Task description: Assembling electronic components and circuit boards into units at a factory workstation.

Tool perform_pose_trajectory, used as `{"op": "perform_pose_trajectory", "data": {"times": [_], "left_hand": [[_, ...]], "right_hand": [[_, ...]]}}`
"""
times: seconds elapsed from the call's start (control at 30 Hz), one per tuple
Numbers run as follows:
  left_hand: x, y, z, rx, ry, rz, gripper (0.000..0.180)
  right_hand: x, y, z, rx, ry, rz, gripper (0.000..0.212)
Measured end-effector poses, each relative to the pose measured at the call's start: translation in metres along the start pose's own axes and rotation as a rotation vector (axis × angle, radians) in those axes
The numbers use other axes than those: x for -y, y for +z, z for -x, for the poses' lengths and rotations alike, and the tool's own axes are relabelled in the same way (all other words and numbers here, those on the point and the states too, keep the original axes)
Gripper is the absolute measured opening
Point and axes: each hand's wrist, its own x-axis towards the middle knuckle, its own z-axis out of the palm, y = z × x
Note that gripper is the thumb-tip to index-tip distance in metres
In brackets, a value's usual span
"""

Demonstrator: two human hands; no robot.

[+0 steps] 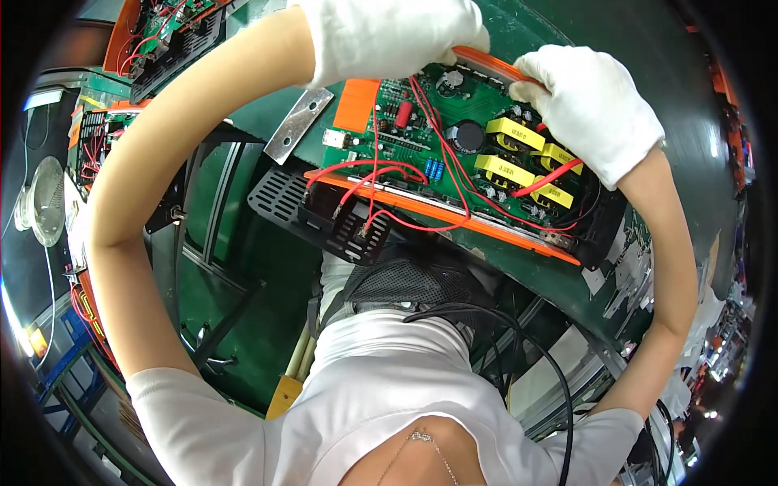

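Both of my hands wear white gloves and reach to the far side of an open electronic unit on the table. Its green circuit board (421, 154) carries yellow transformers (519, 134), capacitors and several red wires (438, 121). My left hand (389, 40) is closed at the left end of the far orange side panel (494, 65); most of its fingers are hidden. At that panel's right end, my right hand (596, 109) pinches the edge between bent fingers and thumb. The near orange side panel (438, 212) runs along the board's front, untouched.
A black slotted end plate (324, 212) juts over the table's front edge, wired to the board. A flat metal bar (298, 125) with holes lies left of the unit. Another open unit (174, 40) is at the far left. Small metal parts (632, 267) are piled at right.
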Motion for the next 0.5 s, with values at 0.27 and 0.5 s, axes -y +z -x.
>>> {"op": "perform_pose_trajectory", "data": {"times": [0.27, 0.5], "left_hand": [[0.005, 0.003, -0.001, -0.002, 0.03, 0.011, 0.017], [0.013, 0.015, 0.004, -0.157, 0.162, -0.038, 0.015]], "right_hand": [[0.001, -0.002, 0.0, 0.019, 0.066, -0.056, 0.019], [-0.002, 0.0, 0.0, 0.029, 0.054, -0.059, 0.019]]}}
